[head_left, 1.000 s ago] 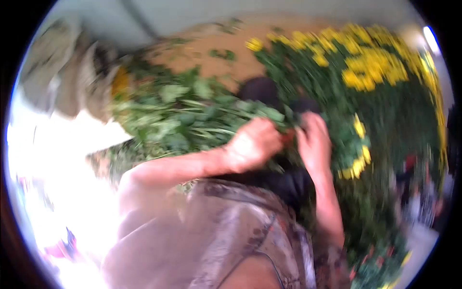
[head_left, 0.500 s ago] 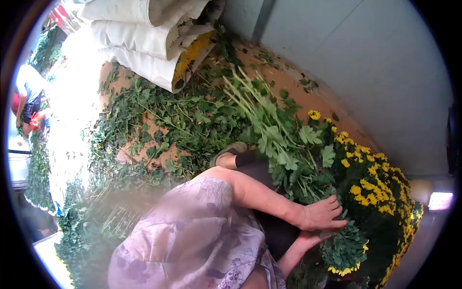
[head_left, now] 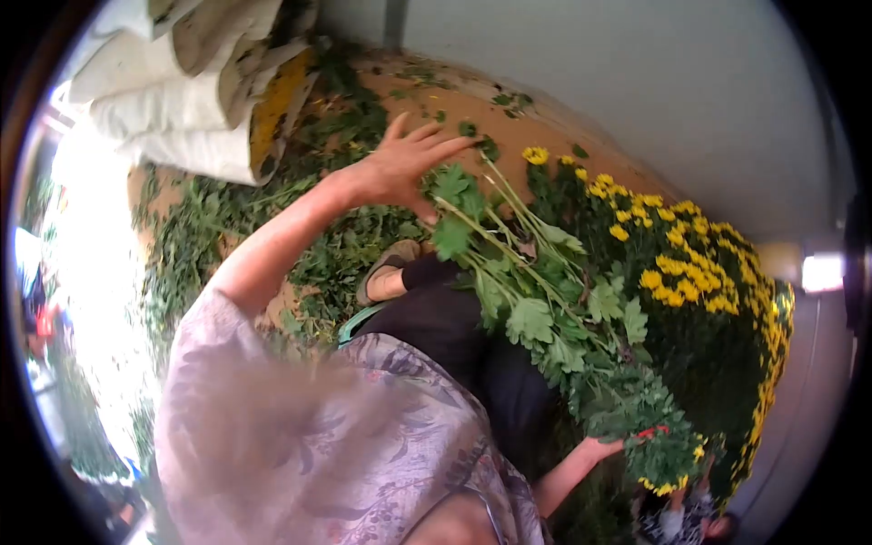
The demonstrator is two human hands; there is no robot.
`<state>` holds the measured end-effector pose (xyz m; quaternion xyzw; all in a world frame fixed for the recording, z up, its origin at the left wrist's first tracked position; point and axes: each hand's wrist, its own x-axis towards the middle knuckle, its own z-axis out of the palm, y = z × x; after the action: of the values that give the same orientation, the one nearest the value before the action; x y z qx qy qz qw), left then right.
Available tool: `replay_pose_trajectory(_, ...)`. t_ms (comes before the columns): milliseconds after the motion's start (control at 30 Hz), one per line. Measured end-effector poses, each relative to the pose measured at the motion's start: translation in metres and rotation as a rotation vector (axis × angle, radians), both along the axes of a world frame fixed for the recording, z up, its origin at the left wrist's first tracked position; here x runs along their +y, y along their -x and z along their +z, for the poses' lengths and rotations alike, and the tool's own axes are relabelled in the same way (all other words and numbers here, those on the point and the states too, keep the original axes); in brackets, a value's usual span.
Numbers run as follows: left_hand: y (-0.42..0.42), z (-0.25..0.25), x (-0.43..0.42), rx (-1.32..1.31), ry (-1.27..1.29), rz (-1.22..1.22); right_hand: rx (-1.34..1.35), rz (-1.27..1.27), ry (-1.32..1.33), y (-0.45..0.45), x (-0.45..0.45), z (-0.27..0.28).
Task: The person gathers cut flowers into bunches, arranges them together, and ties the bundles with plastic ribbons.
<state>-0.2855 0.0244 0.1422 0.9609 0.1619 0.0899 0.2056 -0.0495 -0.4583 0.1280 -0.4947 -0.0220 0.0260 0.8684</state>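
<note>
While its fingers stand spread near the stem ends [head_left: 490, 167] at upper centre, the left hand [head_left: 404, 173] has left the flower end [head_left: 661, 484] of the yellow chrysanthemum bunch [head_left: 563, 352], lower right, where the right hand [head_left: 603, 448] stays, its finger state too hidden to tell.

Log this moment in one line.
left hand: spread open by stem ends | right hand: at bunch, fingers hidden | red strip: on bunch, near yellow blooms
</note>
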Motion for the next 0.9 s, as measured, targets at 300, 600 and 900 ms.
replay_pose_trajectory(300,0.021,-0.154,0.009,0.11,0.41,0.123,-0.023,-0.443,0.392,-0.004,-0.04,-0.005)
replay_pose_trajectory(600,-0.029,-0.116,-0.009,-0.12,0.653,0.401,0.127,-0.251,0.046,0.017,-0.027,0.035)
replay_pose_trajectory(900,-0.225,-0.04,-0.022,-0.283,0.002,-0.273,-0.022,-0.643,0.512,0.046,-0.121,0.175)
